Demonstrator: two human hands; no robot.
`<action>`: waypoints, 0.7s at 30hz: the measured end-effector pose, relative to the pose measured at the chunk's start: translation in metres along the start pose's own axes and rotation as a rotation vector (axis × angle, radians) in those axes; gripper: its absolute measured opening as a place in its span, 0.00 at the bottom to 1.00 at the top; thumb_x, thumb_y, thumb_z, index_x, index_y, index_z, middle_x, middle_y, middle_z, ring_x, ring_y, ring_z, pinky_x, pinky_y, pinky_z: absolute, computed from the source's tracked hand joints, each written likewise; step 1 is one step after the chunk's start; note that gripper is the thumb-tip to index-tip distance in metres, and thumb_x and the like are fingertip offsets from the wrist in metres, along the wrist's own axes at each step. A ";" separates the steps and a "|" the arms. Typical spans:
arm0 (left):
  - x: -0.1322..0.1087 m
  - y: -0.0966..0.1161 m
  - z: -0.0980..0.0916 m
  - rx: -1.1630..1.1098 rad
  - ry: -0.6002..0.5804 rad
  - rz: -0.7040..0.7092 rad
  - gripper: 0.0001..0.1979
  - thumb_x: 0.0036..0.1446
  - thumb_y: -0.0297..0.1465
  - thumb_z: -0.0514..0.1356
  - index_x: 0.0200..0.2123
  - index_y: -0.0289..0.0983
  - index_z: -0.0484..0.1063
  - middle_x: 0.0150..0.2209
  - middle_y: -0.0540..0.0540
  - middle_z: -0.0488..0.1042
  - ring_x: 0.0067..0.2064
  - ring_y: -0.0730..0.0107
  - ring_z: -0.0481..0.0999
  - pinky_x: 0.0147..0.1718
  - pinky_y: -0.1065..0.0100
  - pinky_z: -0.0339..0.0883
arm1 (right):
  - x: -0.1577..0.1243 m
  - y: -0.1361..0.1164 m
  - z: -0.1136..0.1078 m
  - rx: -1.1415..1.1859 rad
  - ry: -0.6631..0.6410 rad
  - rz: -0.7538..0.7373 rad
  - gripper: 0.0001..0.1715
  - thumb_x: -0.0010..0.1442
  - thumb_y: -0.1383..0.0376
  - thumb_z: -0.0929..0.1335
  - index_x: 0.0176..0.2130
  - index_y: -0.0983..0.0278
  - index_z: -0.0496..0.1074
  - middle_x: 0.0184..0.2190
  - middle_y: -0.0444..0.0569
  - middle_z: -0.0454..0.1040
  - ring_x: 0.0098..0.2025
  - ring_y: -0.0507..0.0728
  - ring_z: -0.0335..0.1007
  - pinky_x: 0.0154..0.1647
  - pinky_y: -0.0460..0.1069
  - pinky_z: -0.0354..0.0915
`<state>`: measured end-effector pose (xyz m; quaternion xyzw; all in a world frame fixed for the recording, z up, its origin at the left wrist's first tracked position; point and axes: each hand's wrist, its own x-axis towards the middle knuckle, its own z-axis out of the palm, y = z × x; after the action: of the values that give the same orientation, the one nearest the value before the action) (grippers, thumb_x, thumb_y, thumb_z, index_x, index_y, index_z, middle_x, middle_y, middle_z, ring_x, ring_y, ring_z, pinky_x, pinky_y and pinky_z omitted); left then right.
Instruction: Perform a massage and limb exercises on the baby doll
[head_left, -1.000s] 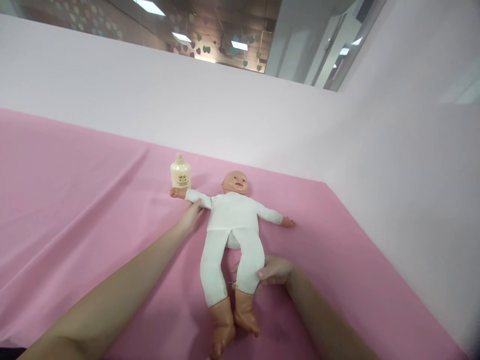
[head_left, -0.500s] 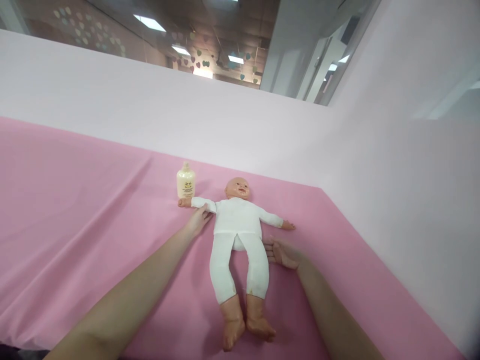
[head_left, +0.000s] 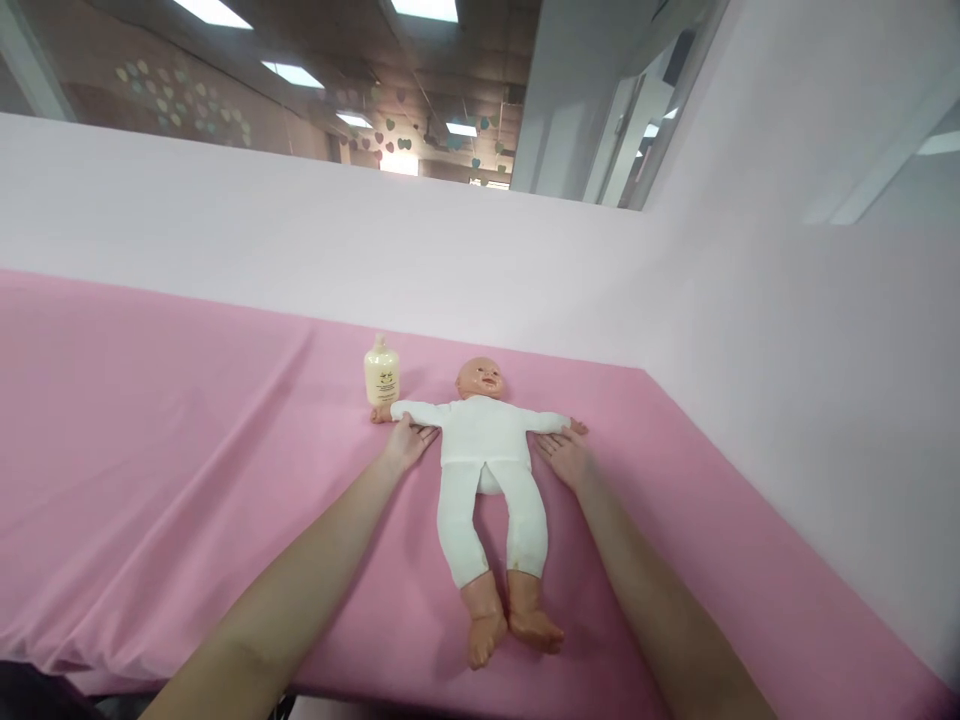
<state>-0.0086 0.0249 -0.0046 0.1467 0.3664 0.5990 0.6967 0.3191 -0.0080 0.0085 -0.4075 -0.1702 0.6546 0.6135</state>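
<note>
A baby doll (head_left: 486,435) in a white top and white trousers lies on its back, arms spread and bare feet toward me. My left hand (head_left: 409,443) is at the doll's arm on the left, fingers apart, the fingertips touching or just under the sleeve. On the other side my right hand (head_left: 564,452) lies with spread fingers along the lower edge of the other sleeve. Neither hand is closed round anything. A pale yellow bottle (head_left: 382,374) stands just behind the doll's hand on the left.
The doll lies on a pink cloth (head_left: 247,440) with folds at the left. A white wall (head_left: 315,240) runs behind it and another stands at the right. Above the back wall, a window (head_left: 285,110) shows ceiling lights and heart-shaped stickers.
My right hand has moved up from beside the doll's hip to its sleeve, and that doll arm now sits higher. My left hand stays at the other sleeve. The view has shifted slightly.
</note>
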 end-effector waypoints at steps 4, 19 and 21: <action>0.000 0.001 0.001 0.016 -0.002 -0.020 0.26 0.73 0.40 0.42 0.68 0.37 0.56 0.63 0.32 0.68 0.57 0.60 0.77 0.53 0.61 0.74 | 0.013 -0.004 -0.002 0.032 0.060 -0.125 0.19 0.66 0.62 0.64 0.55 0.61 0.71 0.62 0.54 0.70 0.62 0.57 0.70 0.64 0.56 0.69; -0.089 -0.019 0.012 0.246 -0.105 -0.080 0.13 0.68 0.35 0.53 0.50 0.38 0.73 0.46 0.40 0.78 0.46 0.61 0.79 0.49 0.62 0.71 | 0.017 0.004 -0.013 0.014 0.080 -0.401 0.24 0.62 0.67 0.69 0.57 0.57 0.67 0.49 0.46 0.79 0.49 0.51 0.79 0.58 0.52 0.73; -0.122 -0.009 0.017 0.312 -0.080 0.051 0.09 0.66 0.32 0.56 0.43 0.38 0.75 0.39 0.44 0.77 0.38 0.66 0.77 0.43 0.65 0.70 | 0.020 0.005 -0.015 0.010 0.074 -0.413 0.26 0.60 0.66 0.70 0.57 0.56 0.67 0.48 0.46 0.80 0.49 0.52 0.80 0.55 0.52 0.75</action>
<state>0.0080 -0.0884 0.0428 0.2859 0.4232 0.5462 0.6639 0.3286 0.0058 -0.0105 -0.3844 -0.2242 0.5005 0.7426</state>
